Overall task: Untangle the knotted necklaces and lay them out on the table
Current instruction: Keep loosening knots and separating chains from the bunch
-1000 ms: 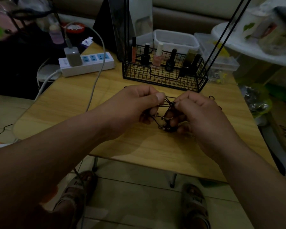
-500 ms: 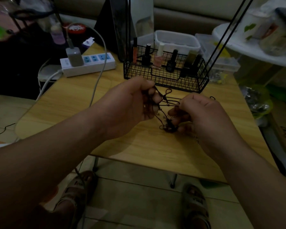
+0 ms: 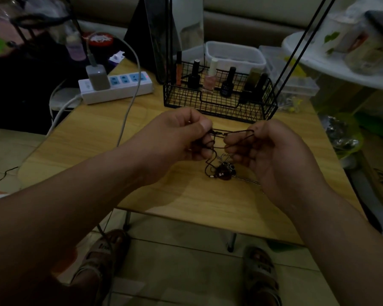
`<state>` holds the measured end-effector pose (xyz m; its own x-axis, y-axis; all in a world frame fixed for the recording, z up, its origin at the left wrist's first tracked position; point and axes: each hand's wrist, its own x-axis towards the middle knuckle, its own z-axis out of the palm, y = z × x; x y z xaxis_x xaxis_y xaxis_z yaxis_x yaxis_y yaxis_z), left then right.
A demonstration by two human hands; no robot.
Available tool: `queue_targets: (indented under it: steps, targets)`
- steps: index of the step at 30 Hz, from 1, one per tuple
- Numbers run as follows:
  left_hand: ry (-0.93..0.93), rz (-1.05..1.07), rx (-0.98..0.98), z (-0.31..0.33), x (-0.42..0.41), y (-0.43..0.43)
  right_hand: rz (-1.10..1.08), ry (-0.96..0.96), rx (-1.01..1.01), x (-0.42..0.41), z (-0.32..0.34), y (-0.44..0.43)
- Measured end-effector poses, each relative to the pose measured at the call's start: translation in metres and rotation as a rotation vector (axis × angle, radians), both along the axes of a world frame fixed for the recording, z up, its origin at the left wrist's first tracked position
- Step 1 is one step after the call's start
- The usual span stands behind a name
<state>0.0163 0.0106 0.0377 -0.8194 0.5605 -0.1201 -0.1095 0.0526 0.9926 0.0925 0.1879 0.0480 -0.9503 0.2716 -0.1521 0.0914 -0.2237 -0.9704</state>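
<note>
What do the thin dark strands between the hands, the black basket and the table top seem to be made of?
Thin dark necklace strands: matte cord, probably textile or leather; they bend softly without glint. Black grid basket: coated metal wire, judging by thin stiff rods. Light brown table top: wood or wood-look laminate, with visible grain and smooth finish.

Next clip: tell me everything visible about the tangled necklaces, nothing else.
The necklaces are a knotted tangle of thin dark cords and a silvery chain, not yet separated. Cord loops stretch taut between the left hand and the right hand, both pinching them. Below hangs a clump with a dark reddish pendant and small metal beads, reaching the wooden table; whether it rests there is unclear. The chain trails rightward under the right hand.
</note>
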Motion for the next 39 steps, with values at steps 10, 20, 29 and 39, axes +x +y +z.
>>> queue_targets:
  steps: [10, 20, 29, 39]
  targets:
    - [0.012, 0.343, 0.157, 0.001, -0.011, -0.005, -0.088, -0.031, -0.112, -0.001, -0.002, 0.007]
    - [-0.239, -0.010, 0.430, 0.020, -0.011, -0.013, -0.085, -0.016, 0.018, -0.006, -0.003, 0.000]
    - [-0.090, -0.223, 0.588, 0.041, -0.017, -0.006, 0.348, -0.020, 0.818, -0.004, -0.018, -0.023]
    - [-0.154, 0.058, 0.544, 0.041, -0.042, -0.030, 0.224, 0.024, 0.704, 0.013, 0.004, 0.021]
